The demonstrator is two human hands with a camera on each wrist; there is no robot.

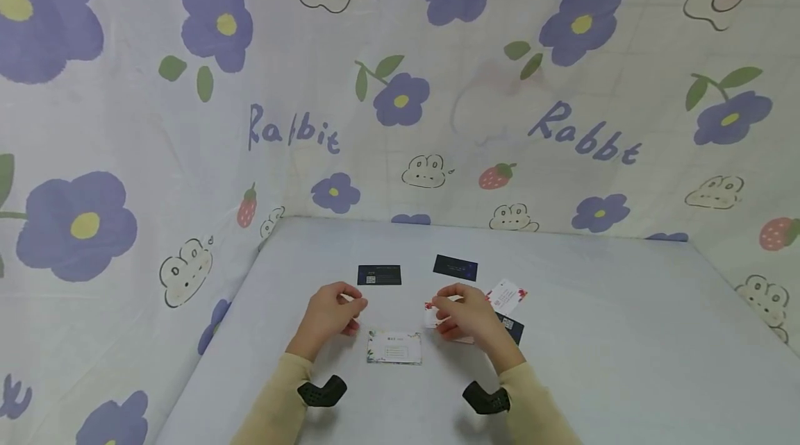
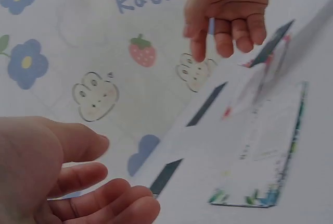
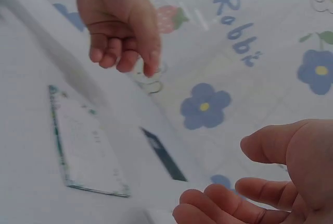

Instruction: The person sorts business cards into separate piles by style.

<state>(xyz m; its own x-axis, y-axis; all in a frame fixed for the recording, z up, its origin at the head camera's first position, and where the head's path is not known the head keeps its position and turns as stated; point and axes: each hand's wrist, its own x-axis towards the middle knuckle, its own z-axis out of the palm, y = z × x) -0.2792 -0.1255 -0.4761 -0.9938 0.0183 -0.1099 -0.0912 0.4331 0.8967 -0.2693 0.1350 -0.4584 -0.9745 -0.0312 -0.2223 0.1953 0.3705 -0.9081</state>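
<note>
Lettering (image 1: pixel 587 134) on the flowered backdrop (image 1: pixel 387 153) is the largest writing I can pick out over my feed: purple, handwritten in style, seeming to spell "Rabbt" on the right and something close to "Ralbit" on the left. Below it, on the white table (image 1: pixel 625 313), I see several printed cards. Nearest me, between the two forearms, lies a white card (image 1: pixel 394 348) with a leafy, floral border; it carries a heading and a boxed block of lines, too small for me to read. Its lower edge looks dark in the wrist views, and I cannot tell whether it is one card or a small stack.

My left hand (image 1: pixel 335 309) hovers just beside that card, fingers softly bent, thumb apart, gripping nothing. A dark card (image 1: pixel 379 278) with a pale QR-like square lies just beyond it. My right hand (image 1: pixel 462 313) is likewise loosely curved around empty air, in front of a white card with red flowers (image 1: pixel 431 316) that it partly hides from the head camera; I cannot tell whether they touch. Farther back rests a second dark card (image 1: pixel 455 267) with faint, illegible print. To the right, another red-flowered white card (image 1: pixel 507 297) bears tiny lines, next to a third dark card (image 1: pixel 514 327) showing a QR-like square.
</note>
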